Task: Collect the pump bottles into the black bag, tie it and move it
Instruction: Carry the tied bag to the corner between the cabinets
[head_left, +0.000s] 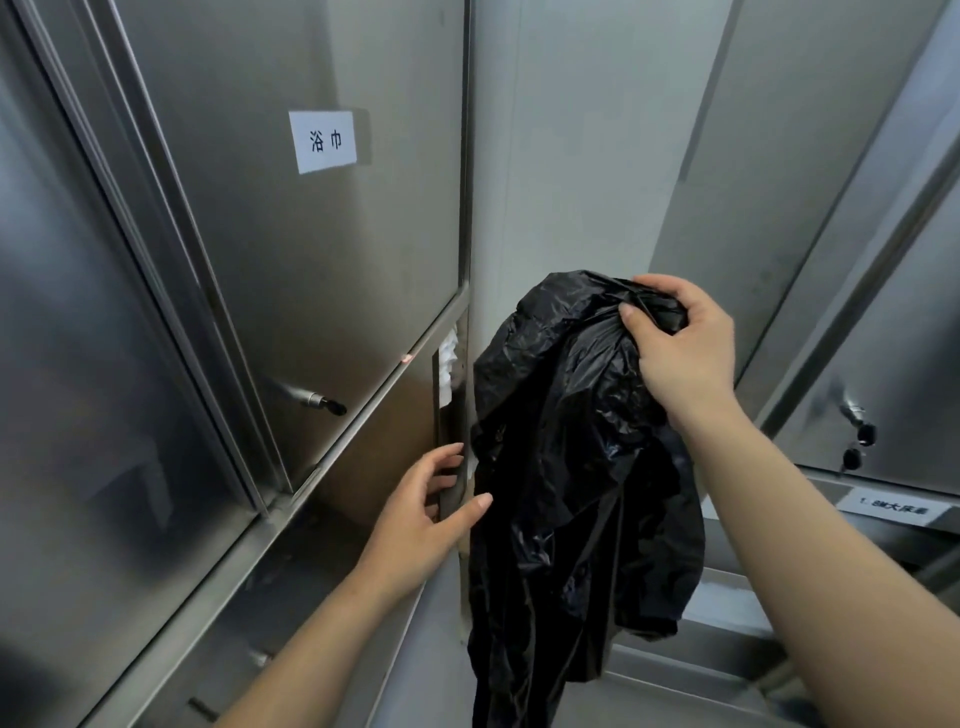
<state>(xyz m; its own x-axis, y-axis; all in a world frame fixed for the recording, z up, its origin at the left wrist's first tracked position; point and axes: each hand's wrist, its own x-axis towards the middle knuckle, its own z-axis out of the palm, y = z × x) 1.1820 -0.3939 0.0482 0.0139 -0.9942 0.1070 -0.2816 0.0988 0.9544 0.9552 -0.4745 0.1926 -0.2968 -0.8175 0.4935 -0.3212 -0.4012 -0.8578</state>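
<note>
Bag: the black bag (571, 467) hangs in the air in the corner where the two steel cabinet runs meet. It is carried by its bunched top, and its lower part trails limp in front of the corner post.
Right hand: the right hand (680, 353) has its fingers curled tight round the gathered neck. It is raised, probably so the bag swings free of the cabinets with its mouth pinched together.
Left hand: the left hand (421, 514) holds nothing, its fingers spread and fairly straight. The fingertips lie at the edge of the lower door (384, 415) and the thumb sits just beside the bag. Contact with either cannot be told.
Why the left reaches: probably to pull that door wider, or to steady the hanging plastic.
Bottles: no pump bottles are in view. Whether any are inside cannot be told, though the slack folds suggest little weight.
Lower door: it seems slightly ajar, with something white (448, 358) showing in the gap at the corner.
Upper door: the upper door (311, 260) is shut, with a paper label (324, 140) on it and a key (317, 400) low down.
Stage: likely early, with collecting to come. No knot is visible, as the right hand covers the neck.
Risk: thin plastic may snag on the steel edges.
</note>
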